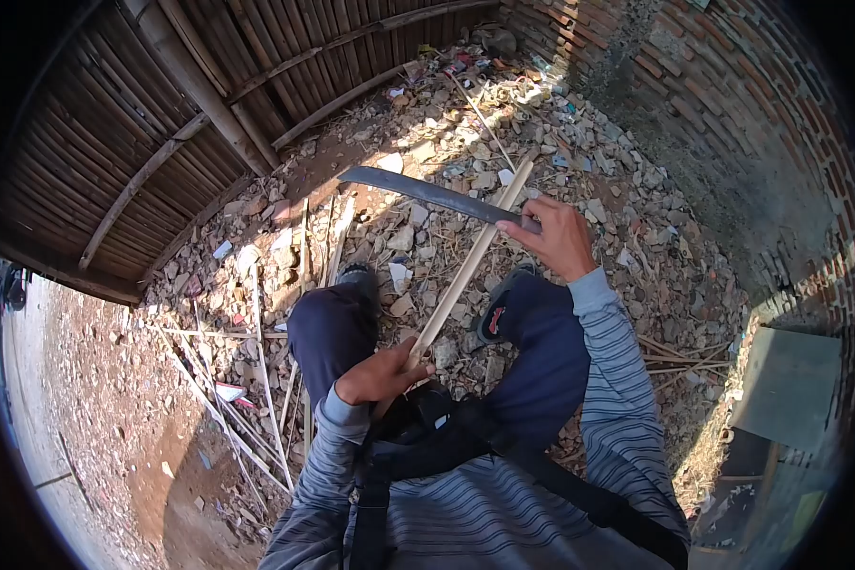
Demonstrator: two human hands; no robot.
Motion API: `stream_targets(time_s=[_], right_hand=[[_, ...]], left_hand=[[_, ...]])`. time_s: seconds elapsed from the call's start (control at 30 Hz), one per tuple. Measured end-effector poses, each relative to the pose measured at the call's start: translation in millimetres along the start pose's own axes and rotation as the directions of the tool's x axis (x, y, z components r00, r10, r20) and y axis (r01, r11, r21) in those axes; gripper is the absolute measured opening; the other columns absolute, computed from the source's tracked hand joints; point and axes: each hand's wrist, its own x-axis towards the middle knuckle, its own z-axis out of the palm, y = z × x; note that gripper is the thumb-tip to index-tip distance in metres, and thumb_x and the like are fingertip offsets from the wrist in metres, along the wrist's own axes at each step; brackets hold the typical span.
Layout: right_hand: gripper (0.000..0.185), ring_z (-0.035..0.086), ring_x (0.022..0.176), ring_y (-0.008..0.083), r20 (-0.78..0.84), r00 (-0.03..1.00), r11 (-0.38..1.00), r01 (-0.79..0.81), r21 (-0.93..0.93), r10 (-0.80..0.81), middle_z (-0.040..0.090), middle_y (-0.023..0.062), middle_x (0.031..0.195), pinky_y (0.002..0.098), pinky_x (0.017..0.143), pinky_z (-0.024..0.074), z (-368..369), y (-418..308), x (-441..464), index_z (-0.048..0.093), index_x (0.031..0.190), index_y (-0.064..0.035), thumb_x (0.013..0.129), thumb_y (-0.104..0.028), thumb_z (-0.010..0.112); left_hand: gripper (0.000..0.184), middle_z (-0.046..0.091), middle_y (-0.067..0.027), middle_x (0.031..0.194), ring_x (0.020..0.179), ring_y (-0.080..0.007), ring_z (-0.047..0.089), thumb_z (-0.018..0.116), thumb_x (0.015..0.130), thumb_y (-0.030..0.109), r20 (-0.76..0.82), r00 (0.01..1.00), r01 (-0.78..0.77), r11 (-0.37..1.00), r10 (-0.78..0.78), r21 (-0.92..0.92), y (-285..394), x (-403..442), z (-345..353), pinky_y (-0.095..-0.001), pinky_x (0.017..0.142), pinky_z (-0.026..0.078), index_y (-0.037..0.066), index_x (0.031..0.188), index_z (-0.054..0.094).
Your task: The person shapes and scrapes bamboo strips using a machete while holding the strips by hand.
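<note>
My left hand (380, 374) is closed around the lower end of a pale split bamboo strip (464, 275), close to my lap. From there the strip slants up and to the right, away from me. A long dark machete (418, 190) is gripped in my right hand (558, 237), its blade pointing left with the tip slightly raised. The blade crosses the strip near its far end; whether they press together I cannot tell. My right fingers hide most of the machete's handle.
Split bamboo strips (259, 361) lie on the rubble-covered ground (408, 242) to the left, with more sticks (684, 361) at right. A bamboo wall (95, 142) stands at upper left, a brick wall (722, 104) at right. A greenish board (788, 388) is at lower right.
</note>
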Motion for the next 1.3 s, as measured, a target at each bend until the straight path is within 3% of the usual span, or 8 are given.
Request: stream_targets(time_s=[0.17, 0.37, 0.6, 0.7, 0.77, 1.03, 1.2, 1.3], right_hand=[[0.06, 0.06, 0.06, 0.0282, 0.003, 1.0, 1.0, -0.007, -0.015, 0.007, 0.059, 0.0098, 0.071, 0.0449, 0.058, 0.0468, -1, 3, -2, 0.067, 0.075, -0.0011, 0.086, -0.059, 0.079], [0.063, 0.062, 0.063, 0.0282, 0.02, 0.999, 0.998, -0.039, -0.042, 0.04, 0.06, 0.0095, 0.07, 0.0441, 0.057, 0.0483, -3, 1, -5, 0.068, 0.072, -0.002, 0.086, -0.062, 0.078], [0.062, 0.061, 0.062, 0.0273, -0.01, 0.999, 0.999, -0.036, -0.009, 0.035, 0.059, 0.0085, 0.071, 0.045, 0.056, 0.0459, -14, -12, -10, 0.066, 0.07, -0.0021, 0.088, -0.06, 0.078], [0.058, 0.056, 0.057, 0.0247, -0.102, 0.994, 0.996, 0.04, 0.077, -0.032, 0.058, 0.0076, 0.068, 0.0427, 0.054, 0.0429, -14, -16, -18, 0.066, 0.071, -0.0016, 0.09, -0.055, 0.079], [0.056, 0.052, 0.055, 0.0217, -0.082, 0.997, 0.987, 0.016, 0.163, -0.003, 0.057, 0.0068, 0.066, 0.0402, 0.053, 0.0406, -15, -21, -27, 0.066, 0.072, -0.0013, 0.09, -0.052, 0.08], [0.046, 0.046, 0.055, 0.0066, 0.095, 0.993, 0.843, -0.11, 0.526, 0.071, 0.056, 0.0011, 0.065, 0.0302, 0.05, 0.0311, -60, -68, -86, 0.069, 0.082, 0.0003, 0.089, -0.042, 0.086], [0.022, 0.058, 0.062, 0.0062, 0.264, 0.962, 0.694, -0.233, 0.681, 0.064, 0.07, 0.0024, 0.074, 0.026, 0.057, 0.0414, -82, -93, -139, 0.067, 0.08, -0.0034, 0.085, -0.014, 0.085], [0.027, 0.062, 0.067, 0.0064, 0.43, 0.902, 0.681, -0.34, 0.649, 0.04, 0.075, 0.0051, 0.08, 0.0258, 0.061, 0.0461, -82, -90, -178, 0.06, 0.076, -0.004, 0.086, -0.012, 0.084]], left_hand=[[0.052, 0.062, -0.004, 0.083, 0.079, -0.0147, 0.058, 0.058, 0.107, 0.053, 0.22, 0.958, 0.222, 0.96, -0.183, -0.168, 15, 6, 0, -0.0348, 0.074, 0.049, 0.002, 0.115, 0.061], [0.057, 0.055, -0.0002, 0.08, 0.076, -0.0123, 0.05, 0.056, 0.106, 0.059, 0.208, 0.96, 0.232, 0.951, -0.19, -0.204, 24, 2, 1, -0.0334, 0.071, 0.047, 0.003, 0.098, 0.064], [0.059, 0.06, -0.0022, 0.083, 0.076, -0.0121, 0.058, 0.059, 0.105, 0.058, 0.314, 0.919, 0.324, 0.911, -0.238, -0.257, 16, -3, 2, -0.0302, 0.069, 0.05, 0.0, 0.104, 0.066], [0.053, 0.064, -0.0025, 0.085, 0.08, -0.0104, 0.064, 0.062, 0.105, 0.053, 0.319, 0.936, 0.281, 0.863, -0.15, -0.42, 9, -8, 8, -0.0274, 0.069, 0.056, 0.001, 0.107, 0.069], [0.035, 0.068, -0.002, 0.096, 0.081, -0.0104, 0.067, 0.056, 0.111, 0.03, 0.351, 0.928, 0.287, 0.836, -0.121, -0.469, 15, -12, 6, -0.0259, 0.073, 0.059, 0.003, 0.133, 0.062], [0.03, 0.072, -0.0113, 0.111, 0.097, -0.0157, 0.072, 0.049, 0.111, 0.018, 0.387, 0.922, 0.275, 0.756, -0.032, -0.594, 48, -41, 7, -0.0266, 0.077, 0.062, 0.001, 0.131, 0.063], [0.029, 0.072, -0.0115, 0.109, 0.096, -0.016, 0.071, 0.046, 0.109, 0.011, 0.21, 0.965, 0.015, 0.762, 0.16, -0.648, 30, -46, 34, -0.0291, 0.08, 0.061, 0.001, 0.13, 0.064], [0.026, 0.072, -0.011, 0.107, 0.094, -0.016, 0.07, 0.048, 0.108, 0.01, 0.125, 0.982, -0.048, 0.818, 0.145, -0.574, 32, -55, 40, -0.0293, 0.081, 0.059, 0.0, 0.126, 0.064]])
